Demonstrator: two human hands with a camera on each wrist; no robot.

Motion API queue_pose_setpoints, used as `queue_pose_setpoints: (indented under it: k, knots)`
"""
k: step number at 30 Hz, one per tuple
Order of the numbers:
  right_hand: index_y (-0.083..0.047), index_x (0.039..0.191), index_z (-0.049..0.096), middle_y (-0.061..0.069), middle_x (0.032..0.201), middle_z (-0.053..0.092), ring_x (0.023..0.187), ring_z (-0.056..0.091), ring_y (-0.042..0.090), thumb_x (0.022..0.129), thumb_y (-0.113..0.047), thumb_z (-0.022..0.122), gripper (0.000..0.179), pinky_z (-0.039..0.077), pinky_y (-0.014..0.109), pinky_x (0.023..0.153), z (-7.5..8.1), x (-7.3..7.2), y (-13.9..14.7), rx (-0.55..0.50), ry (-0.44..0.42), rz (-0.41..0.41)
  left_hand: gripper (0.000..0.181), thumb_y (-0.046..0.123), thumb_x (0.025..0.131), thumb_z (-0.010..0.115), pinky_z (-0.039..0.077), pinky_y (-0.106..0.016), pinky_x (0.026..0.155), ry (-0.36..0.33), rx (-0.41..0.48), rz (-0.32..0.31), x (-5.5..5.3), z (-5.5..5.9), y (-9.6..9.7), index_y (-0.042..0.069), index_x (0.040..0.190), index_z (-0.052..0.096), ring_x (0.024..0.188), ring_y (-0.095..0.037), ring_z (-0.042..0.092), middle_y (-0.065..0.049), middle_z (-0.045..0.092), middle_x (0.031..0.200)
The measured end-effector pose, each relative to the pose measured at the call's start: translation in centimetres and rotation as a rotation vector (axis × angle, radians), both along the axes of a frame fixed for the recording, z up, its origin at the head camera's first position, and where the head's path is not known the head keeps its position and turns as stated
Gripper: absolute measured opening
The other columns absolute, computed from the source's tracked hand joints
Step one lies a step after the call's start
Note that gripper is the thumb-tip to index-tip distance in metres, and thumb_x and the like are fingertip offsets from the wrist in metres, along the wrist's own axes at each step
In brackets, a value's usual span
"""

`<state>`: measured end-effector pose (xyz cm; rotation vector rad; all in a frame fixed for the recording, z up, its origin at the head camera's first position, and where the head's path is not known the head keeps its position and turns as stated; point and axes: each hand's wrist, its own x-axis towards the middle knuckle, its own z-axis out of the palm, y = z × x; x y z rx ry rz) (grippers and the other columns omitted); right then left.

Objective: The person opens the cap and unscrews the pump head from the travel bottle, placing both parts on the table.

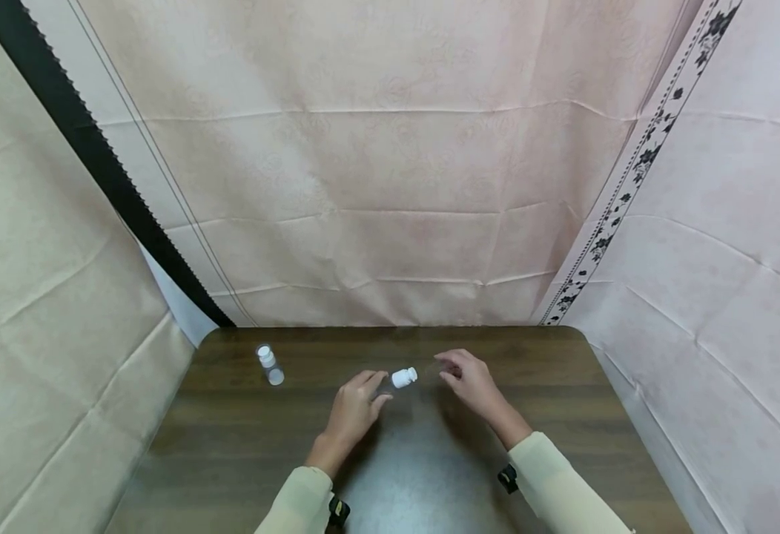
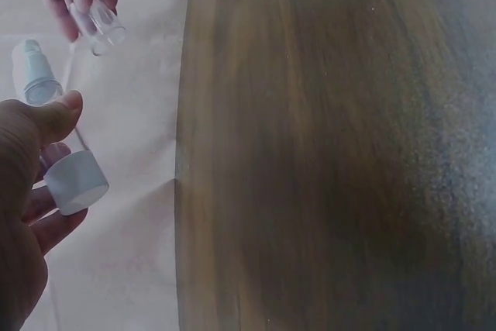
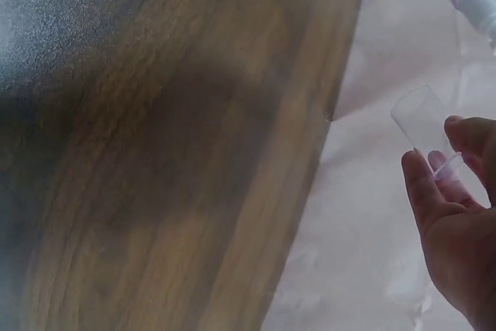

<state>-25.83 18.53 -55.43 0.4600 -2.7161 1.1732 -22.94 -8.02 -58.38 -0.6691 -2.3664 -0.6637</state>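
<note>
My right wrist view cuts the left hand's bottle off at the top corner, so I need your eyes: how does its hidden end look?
Observer: The left wrist view shows that the bottle has a wide white base, jutting out past the fingers of the left hand.

Operator: Got it. Anything else on the table that I'm missing?

Observer: Yes, the head view shows a second bottle, white-topped, on the table, off to the left of the left hand.

Operator: Is either hand touching that one?

Observer: No, the left hand and the right hand are both well apart from it.
</note>
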Motion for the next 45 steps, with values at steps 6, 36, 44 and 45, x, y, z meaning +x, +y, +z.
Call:
queue_pose_setpoints:
  k: [6, 36, 44, 45]
  knots:
    - [-0.01, 0.128, 0.069, 0.015, 0.116, 0.069, 0.096, 0.069, 0.02, 0.093, -0.004, 0.075, 0.036, 0.061, 0.04, 0.086, -0.9, -1.9, -1.1, 0.03, -0.067, 0.01, 0.044, 0.016, 0.076, 0.093, 0.062, -0.032, 0.073, 0.011, 0.041, 0.007, -0.3, 0.3, -0.3, 0.005, 0.115, 0.076, 0.09, -0.02, 0.075, -0.008, 0.074, 0.104]
    - [-0.001, 0.125, 0.07, 0.016, 0.122, 0.066, 0.11, 0.066, 0.034, 0.092, 0.001, 0.073, 0.033, 0.058, 0.046, 0.093, -5.4, -4.1, -3.2, 0.359, 0.095, 0.075, 0.043, 0.021, 0.079, 0.091, 0.063, -0.032, 0.073, -0.118, 0.072, 0.028, 0.5, -0.4, -0.8, 0.008, 0.117, 0.076, 0.087, -0.018, 0.075, -0.006, 0.075, 0.106]
    - [-0.001, 0.128, 0.069, 0.018, 0.123, 0.066, 0.111, 0.066, 0.035, 0.093, 0.002, 0.072, 0.035, 0.057, 0.047, 0.095, -5.8, -4.6, -3.6, 0.362, 0.062, 0.062, 0.043, 0.02, 0.078, 0.092, 0.063, -0.032, 0.075, -0.12, 0.073, 0.024, 0.8, -1.2, -0.9, 0.008, 0.117, 0.077, 0.089, -0.018, 0.075, -0.006, 0.076, 0.105]
    - [-0.001, 0.129, 0.068, 0.018, 0.123, 0.066, 0.111, 0.066, 0.035, 0.093, 0.002, 0.071, 0.036, 0.057, 0.048, 0.095, -5.9, -4.5, -3.6, 0.362, 0.06, 0.061, 0.043, 0.02, 0.078, 0.092, 0.063, -0.032, 0.075, -0.121, 0.073, 0.022, 0.8, -1.2, -0.8, 0.008, 0.117, 0.077, 0.089, -0.018, 0.075, -0.006, 0.075, 0.105]
